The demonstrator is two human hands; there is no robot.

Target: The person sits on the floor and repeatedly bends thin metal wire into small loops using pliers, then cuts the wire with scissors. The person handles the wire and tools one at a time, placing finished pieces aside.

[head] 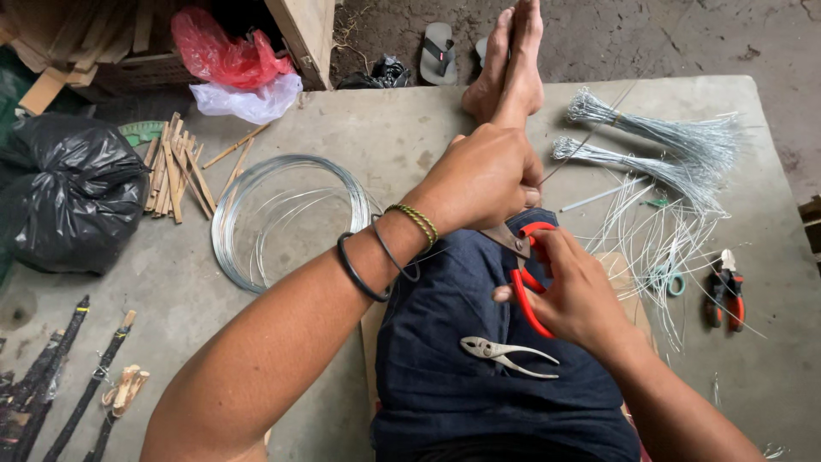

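My left hand [483,175] is closed in a fist around thin wire strands [581,145] that run out toward the upper right. My right hand [573,295] grips red-handled scissors [523,278], whose blades point up toward the left fist. Both hands hover over my lap in dark blue shorts [453,359]. Silver pliers [505,352] lie on the shorts just below the hands. A large coil of silver wire [291,218] rests on the concrete slab [402,128] to the left. My bare feet [509,64] stretch out ahead.
Bundles of cut wire [667,150] and loose strands lie to the right, with red-and-black pliers [725,291] beside them. Bamboo sticks [175,167], a black bag [73,192], red and white plastic bags [231,73] and dark sticks [60,385] sit to the left.
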